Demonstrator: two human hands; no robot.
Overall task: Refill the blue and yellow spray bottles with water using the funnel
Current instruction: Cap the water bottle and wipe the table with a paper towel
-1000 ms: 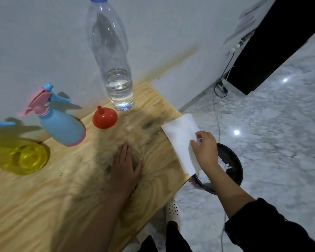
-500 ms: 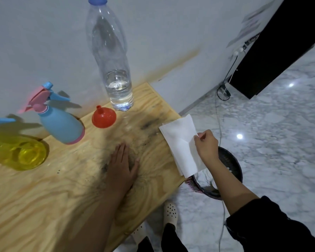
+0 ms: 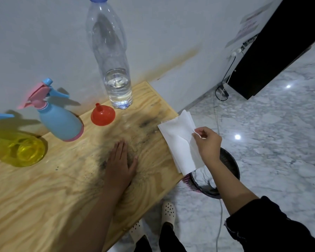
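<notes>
Head view: one palm flat, one pinch

On the wooden table the left hand lies palm down, fingers straight and released. The right hand pinches the top sheet of a white tissue stack at the table's right end, above a dark bin on the floor. The blue bottle and yellow bottle stand at the left by the wall. The red funnel sits mouth down between the blue bottle and a capped water bottle holding a little water.
</notes>
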